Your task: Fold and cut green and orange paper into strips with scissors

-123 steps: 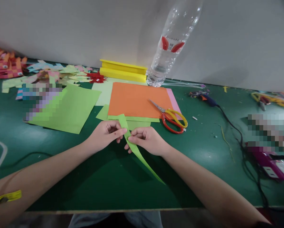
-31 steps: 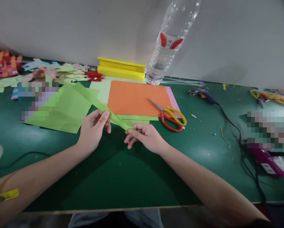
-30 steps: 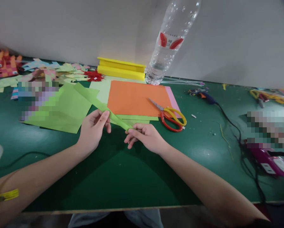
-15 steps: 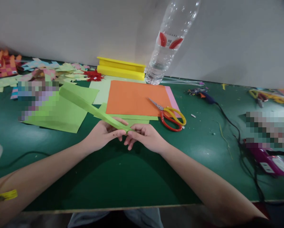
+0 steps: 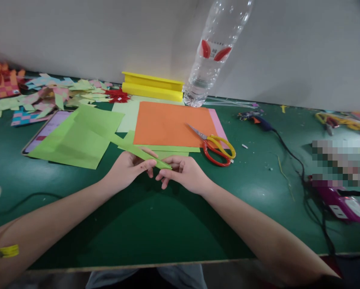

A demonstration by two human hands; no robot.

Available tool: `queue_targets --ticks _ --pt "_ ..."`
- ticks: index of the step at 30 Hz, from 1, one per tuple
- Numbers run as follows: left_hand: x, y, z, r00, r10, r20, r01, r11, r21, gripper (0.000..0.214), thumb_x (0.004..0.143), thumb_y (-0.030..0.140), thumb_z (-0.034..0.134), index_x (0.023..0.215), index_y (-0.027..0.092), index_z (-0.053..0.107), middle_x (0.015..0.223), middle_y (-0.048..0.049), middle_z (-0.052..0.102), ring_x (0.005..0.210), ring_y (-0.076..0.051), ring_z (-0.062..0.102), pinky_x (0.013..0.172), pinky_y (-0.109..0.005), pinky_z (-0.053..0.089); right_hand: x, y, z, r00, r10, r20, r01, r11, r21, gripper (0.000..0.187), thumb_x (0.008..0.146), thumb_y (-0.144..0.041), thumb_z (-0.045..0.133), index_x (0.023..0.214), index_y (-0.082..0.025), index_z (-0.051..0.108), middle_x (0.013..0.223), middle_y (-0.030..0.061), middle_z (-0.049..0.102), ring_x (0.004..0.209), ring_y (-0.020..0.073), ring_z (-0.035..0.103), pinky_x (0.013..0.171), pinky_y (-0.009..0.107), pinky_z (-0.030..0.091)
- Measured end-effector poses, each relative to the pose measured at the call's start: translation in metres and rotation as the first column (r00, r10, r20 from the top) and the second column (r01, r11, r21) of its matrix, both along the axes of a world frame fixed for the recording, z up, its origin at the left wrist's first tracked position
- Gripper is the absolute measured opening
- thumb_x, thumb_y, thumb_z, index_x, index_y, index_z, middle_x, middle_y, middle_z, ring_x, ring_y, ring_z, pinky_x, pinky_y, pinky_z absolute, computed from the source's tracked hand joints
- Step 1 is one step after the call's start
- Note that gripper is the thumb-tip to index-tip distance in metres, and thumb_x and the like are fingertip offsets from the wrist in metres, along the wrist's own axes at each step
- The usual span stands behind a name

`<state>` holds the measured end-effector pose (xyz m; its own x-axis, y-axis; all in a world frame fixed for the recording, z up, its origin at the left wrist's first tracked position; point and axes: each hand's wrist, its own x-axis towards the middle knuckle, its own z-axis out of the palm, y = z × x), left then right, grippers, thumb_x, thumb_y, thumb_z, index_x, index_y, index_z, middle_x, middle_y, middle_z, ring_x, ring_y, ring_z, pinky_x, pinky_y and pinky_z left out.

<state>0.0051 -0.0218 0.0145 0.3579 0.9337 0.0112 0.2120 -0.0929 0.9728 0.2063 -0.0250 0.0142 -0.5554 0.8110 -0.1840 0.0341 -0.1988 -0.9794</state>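
Observation:
A narrow folded strip of green paper (image 5: 130, 150) slants from the upper left down to my hands. My left hand (image 5: 131, 168) grips it between thumb and fingers near its lower end. My right hand (image 5: 184, 171) has its thumb and fingers closed at the strip's tip, which shows just past my left thumb. Behind the strip's far part lies a green paper sheet (image 5: 92, 154), partly covering a phone (image 5: 49, 128). Beyond my hands, scissors (image 5: 217, 148) with one red and one yellow handle lie partly on an orange sheet (image 5: 168, 124).
A clear plastic bottle (image 5: 210, 60) stands at the back beside a yellow folded piece (image 5: 152, 90). Paper scraps (image 5: 44, 96) cover the back left. To the right are a glue gun (image 5: 262, 122) with its cord and a purple device (image 5: 345, 204).
The strip's near end now extends slightly farther right between my hands. My left thumb has shifted a little up and left along it; the right hand is almost in the same place.

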Motion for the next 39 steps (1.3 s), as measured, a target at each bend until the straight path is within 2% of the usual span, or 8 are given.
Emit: queue_targets --ticks 14,39 --pt "0.0007 0.0001 0.0008 1.000 0.008 -0.016 -0.008 1.000 0.011 0.017 0.086 0.036 0.059 0.094 0.021 0.064 0.056 0.0017 0.067 0.055 -0.016 0.066 0.055 -0.023 0.049 -0.0006 -0.0020 0.0017 0.999 -0.041 0.009 0.041 0.999 -0.022 0.020 0.078 -0.036 0.068 0.080 -0.017 0.061 0.078 0.0027 0.074 0.056 0.0119 0.068 0.060 0.027 0.054" --pt "0.0004 0.0000 0.0018 0.999 -0.027 0.045 0.028 1.000 -0.007 0.018 0.087 0.033 0.060 0.094 0.017 0.061 0.058 0.0042 0.064 0.056 -0.011 0.065 0.058 -0.019 0.051 -0.0008 -0.0016 0.0003 0.999 -0.045 0.005 0.045 0.999 -0.029 0.020 0.078 -0.036 0.068 0.078 -0.017 0.061 0.076 0.0028 0.073 0.055 0.0125 0.068 0.058 0.028 0.055"
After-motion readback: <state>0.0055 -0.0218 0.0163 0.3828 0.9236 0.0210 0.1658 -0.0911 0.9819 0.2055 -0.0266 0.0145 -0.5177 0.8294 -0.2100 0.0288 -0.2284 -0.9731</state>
